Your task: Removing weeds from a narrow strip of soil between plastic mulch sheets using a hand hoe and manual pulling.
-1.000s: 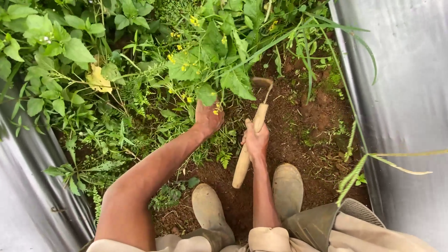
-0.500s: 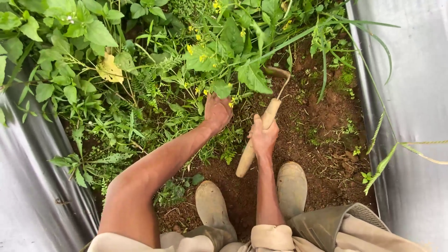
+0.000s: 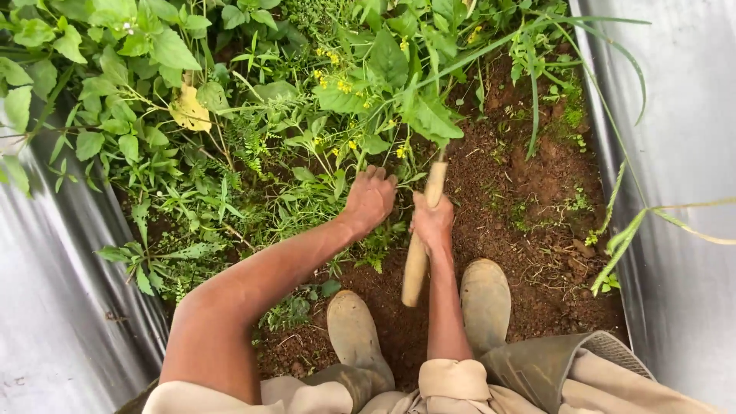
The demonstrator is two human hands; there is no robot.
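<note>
From overhead, the right hand point(image 3: 432, 222) is wrapped tight around a pale, round wooden tool handle point(image 3: 421, 245), which slants up over bare brown soil point(image 3: 537, 192) into the leafy green weeds point(image 3: 253, 153). The left hand point(image 3: 369, 198) grips the weed stems just beside it, fingers curled closed.

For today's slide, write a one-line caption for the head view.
Left hand in green weeds, right hand gripping a wooden-handled tool over bare soil.
</note>
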